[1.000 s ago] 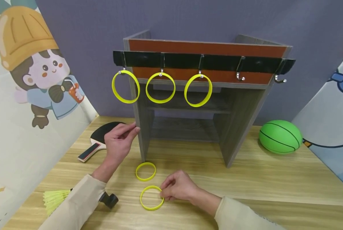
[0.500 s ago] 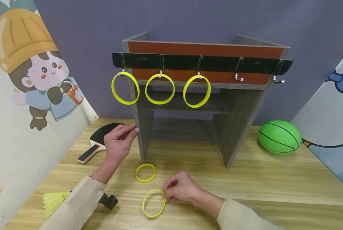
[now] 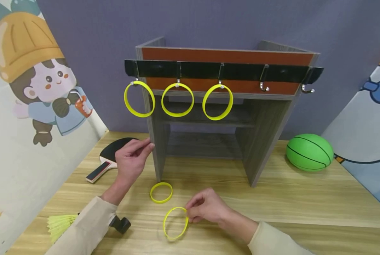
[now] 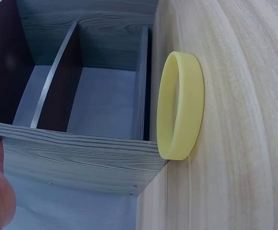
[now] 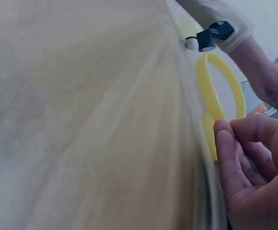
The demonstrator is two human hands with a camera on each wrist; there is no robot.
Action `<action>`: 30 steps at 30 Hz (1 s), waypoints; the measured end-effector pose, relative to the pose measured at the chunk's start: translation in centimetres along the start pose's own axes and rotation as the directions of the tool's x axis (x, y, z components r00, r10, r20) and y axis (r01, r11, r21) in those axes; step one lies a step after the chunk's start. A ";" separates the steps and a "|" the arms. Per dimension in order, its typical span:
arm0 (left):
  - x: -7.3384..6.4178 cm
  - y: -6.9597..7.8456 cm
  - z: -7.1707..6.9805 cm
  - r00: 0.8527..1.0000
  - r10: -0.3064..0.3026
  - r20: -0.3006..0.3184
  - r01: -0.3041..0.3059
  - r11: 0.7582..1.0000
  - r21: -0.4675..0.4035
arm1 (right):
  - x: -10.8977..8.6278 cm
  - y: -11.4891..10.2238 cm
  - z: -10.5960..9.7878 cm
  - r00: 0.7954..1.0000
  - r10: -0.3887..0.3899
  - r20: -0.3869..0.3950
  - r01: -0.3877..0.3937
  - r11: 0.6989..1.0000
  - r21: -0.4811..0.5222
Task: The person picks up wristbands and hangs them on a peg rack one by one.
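Observation:
Thumb and fingers of my right hand [image 3: 206, 207] pinch a yellow silicone wristband [image 3: 173, 238] by its right side in the head view; it is tilted up close over the table. In the right wrist view the same pinch shows at the band's lower end. Another yellow band [image 4: 191, 108] lies by the foot of a grey wooden shelf unit [image 3: 266, 141]. My left hand [image 3: 132, 156] grips the front edge of the unit's left panel. Three more yellow bands, the left [image 3: 141, 115], middle [image 3: 177, 115] and right [image 3: 216, 118], hang from hooks on its black strip [image 3: 196, 71].
Two bare metal hooks, one [image 3: 264, 88] beside the hanging bands and one [image 3: 308, 90] at the strip's right end, jut forward. A green ball [image 3: 309, 152] sits at right. At left lie a table tennis bat [image 3: 97, 171] and a yellow shuttlecock [image 3: 60, 225], partly behind the left sleeve.
My right hand has tilted the pinched wristband up from the table and shifted it slightly right. The left hand stays at the panel; the hanging bands keep their places.

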State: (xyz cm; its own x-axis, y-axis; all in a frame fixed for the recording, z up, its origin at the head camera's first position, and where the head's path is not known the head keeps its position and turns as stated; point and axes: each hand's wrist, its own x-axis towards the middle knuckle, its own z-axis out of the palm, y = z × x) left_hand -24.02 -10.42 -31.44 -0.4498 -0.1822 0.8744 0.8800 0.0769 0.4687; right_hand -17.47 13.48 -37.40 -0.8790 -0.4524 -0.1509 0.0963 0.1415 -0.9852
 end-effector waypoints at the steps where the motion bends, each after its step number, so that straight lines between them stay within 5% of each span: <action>1: 0.0 0.0 0.0 1.000 0.001 0.000 -0.001 1.000 -0.002 | -0.1 -0.2 -0.2 1.000 0.000 -0.001 0.000 1.000 0.005; 30: 0.0 0.1 -0.1 1.000 0.022 0.004 -0.022 1.000 -0.007 | -4.0 -4.7 -7.8 0.963 -0.087 -0.255 0.108 0.992 0.069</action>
State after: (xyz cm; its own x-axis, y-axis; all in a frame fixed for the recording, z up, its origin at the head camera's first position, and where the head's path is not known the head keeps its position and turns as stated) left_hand -23.92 -10.49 -31.40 -0.4311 -0.1762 0.8849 0.8906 0.0743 0.4486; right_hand -18.08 21.46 -31.51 -0.9740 -0.2233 -0.0387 0.0328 0.0303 -0.9990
